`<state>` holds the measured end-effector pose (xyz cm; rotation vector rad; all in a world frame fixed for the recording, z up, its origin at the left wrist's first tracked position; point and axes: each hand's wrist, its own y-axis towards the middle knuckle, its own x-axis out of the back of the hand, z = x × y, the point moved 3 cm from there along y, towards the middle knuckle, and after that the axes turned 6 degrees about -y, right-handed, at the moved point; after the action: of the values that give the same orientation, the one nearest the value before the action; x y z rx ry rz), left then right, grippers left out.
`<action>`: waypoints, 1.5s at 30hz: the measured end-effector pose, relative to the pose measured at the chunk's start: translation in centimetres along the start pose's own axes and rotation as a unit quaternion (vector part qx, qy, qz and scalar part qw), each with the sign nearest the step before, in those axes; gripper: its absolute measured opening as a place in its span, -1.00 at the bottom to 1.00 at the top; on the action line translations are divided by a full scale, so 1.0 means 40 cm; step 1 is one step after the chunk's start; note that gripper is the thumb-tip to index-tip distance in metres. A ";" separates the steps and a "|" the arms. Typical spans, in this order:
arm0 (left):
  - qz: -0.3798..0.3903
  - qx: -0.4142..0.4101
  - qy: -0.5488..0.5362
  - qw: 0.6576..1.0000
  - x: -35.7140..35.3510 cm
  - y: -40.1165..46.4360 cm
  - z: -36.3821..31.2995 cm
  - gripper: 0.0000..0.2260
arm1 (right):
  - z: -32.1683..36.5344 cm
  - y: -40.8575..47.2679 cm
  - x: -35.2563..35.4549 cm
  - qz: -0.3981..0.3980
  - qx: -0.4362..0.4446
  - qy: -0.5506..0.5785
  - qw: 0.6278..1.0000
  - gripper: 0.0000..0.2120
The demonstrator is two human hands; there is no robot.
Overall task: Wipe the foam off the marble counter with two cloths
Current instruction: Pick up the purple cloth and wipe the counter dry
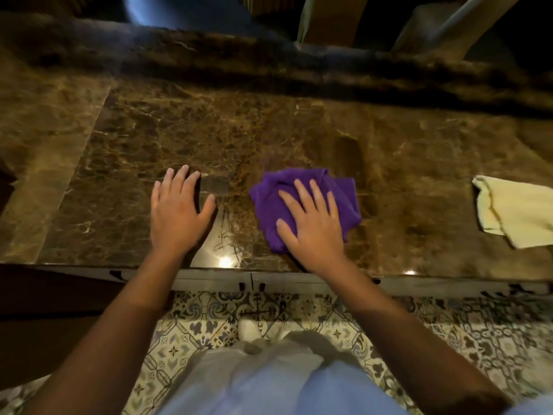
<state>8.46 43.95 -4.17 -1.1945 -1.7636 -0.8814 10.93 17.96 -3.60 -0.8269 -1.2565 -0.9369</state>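
A crumpled purple cloth (344, 190) lies on the brown marble counter (209, 130), close to its front edge. My right hand (311, 223) presses flat on the cloth with the fingers spread. My left hand (176, 211) rests palm down on the bare marble to the left of it, fingers apart, holding nothing. A pale yellow cloth (514, 214) lies loose on the counter at the far right, away from both hands. I see no white foam on the marble; a faint smeared streak (347, 157) shows just beyond the purple cloth.
A raised dark marble ledge (299, 70) runs along the back of the counter. Chair or stool legs (449, 28) stand beyond it. The counter's front edge (269, 280) is just under my wrists, with patterned floor tiles (449, 330) below.
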 end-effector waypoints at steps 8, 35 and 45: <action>-0.002 0.004 0.013 1.000 -0.002 0.000 -0.007 -0.48 | -0.044 -0.232 -0.021 0.003 -0.006 -0.019 1.000 -0.42; 0.141 -0.087 0.015 0.986 0.118 0.008 0.172 -0.54 | 0.069 0.115 -0.014 0.005 -0.140 -0.002 0.990 -0.38; 0.074 -0.063 0.051 0.994 0.123 -0.019 0.291 -0.42 | 0.322 -0.095 -0.072 0.034 -0.116 -0.071 0.990 -0.28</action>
<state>3.89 55.76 -4.78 -1.3199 -1.5370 -0.9601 2.14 28.47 -4.69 -1.1284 -1.2464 -0.9951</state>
